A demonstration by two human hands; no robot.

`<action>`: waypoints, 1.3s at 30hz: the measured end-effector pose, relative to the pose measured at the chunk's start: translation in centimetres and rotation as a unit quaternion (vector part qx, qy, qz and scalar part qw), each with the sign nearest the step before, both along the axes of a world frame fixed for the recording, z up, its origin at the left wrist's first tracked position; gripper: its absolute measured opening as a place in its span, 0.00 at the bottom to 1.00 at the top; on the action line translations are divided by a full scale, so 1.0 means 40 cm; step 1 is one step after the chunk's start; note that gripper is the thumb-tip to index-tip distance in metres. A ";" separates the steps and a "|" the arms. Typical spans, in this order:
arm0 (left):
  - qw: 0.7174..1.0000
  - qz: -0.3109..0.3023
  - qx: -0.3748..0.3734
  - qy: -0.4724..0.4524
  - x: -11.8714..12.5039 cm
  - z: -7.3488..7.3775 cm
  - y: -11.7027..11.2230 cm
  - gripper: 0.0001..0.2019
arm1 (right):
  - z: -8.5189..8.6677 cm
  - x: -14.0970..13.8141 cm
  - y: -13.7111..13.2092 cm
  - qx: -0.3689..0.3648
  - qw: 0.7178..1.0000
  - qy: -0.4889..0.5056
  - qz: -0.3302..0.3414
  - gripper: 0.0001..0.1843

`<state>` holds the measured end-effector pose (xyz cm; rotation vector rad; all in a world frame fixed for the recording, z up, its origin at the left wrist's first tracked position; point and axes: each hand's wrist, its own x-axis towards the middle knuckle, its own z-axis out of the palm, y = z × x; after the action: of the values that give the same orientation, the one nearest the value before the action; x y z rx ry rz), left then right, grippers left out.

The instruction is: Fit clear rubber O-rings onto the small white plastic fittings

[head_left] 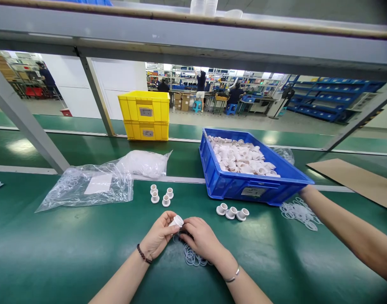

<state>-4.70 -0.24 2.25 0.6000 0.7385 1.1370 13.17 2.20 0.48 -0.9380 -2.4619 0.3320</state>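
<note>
My left hand (pixel 158 237), with a beaded bracelet at the wrist, grips a white flanged plastic sleeve (pixel 177 221) between thumb and fingers, tilted with its wide end to the right. Right beside that end is my right hand (pixel 201 238), its fingers bent and pinched; what they hold, if anything, is hidden. Beneath my right hand lies a small pile of thin translucent rings (pixel 193 256), partly covered by it. Several matching sleeves (pixel 166 200) stand on the green bench (pixel 85 249) beyond my left hand. Three more sleeves (pixel 231 212) sit in a row further right.
A blue crate (pixel 225 188) full of white sleeves (pixel 241 158) stands ahead right. Another person's arm (pixel 348 232) reaches behind it, near more rings (pixel 301 212). Clear bags (pixel 117 196) lie ahead left; yellow crates (pixel 145 118) and a cardboard sheet (pixel 355 179) are further back. A shelf beam (pixel 193 38) crosses above.
</note>
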 end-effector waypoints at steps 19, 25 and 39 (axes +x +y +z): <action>1.000 0.012 -0.010 0.024 -0.007 -0.005 0.013 0.16 | 0.012 -0.001 -0.004 -0.009 0.997 -0.077 -0.012 0.10; 0.997 0.042 -0.025 0.065 -0.010 -0.028 0.024 0.19 | -0.002 0.003 0.002 -0.025 0.995 -0.093 -0.015 0.07; 0.953 -0.007 0.095 0.289 -0.001 -0.026 0.014 0.15 | 0.008 0.008 0.001 -0.055 0.996 0.039 -0.049 0.04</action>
<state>-4.72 0.34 1.23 1.1258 1.1263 1.0296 13.50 2.24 0.81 -1.0676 -2.3374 0.4663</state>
